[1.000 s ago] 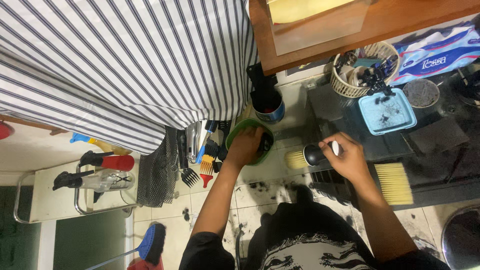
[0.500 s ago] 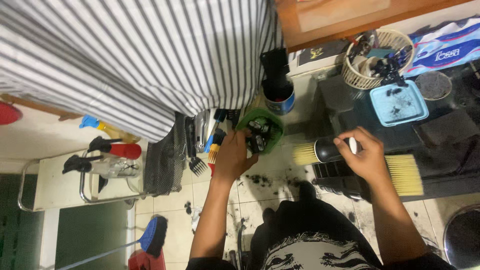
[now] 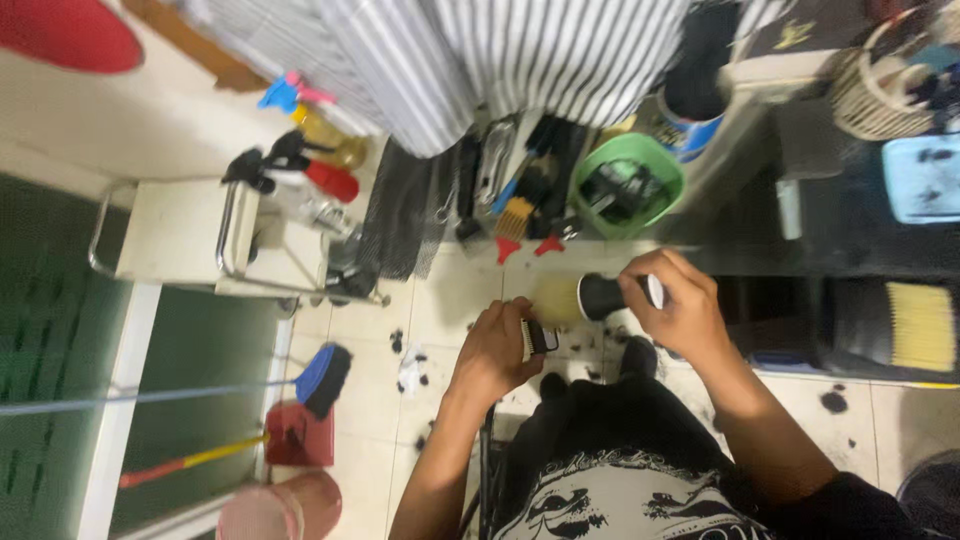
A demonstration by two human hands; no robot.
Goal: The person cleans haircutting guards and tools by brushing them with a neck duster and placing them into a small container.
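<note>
Clipper head (image 3: 538,340) in left hand (image 3: 497,352), brush (image 3: 590,297) in right hand (image 3: 680,305) just beside.

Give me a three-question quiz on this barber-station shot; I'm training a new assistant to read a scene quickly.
1. True or false: the right hand holds a black-handled brush with pale bristles.
2. What does the left hand hold: (a) a small black clipper part, (b) a spray bottle, (c) a towel?
3. What colour is the tub of tools above the hands?

Key: 1 true. 2 a. 3 green.
</note>
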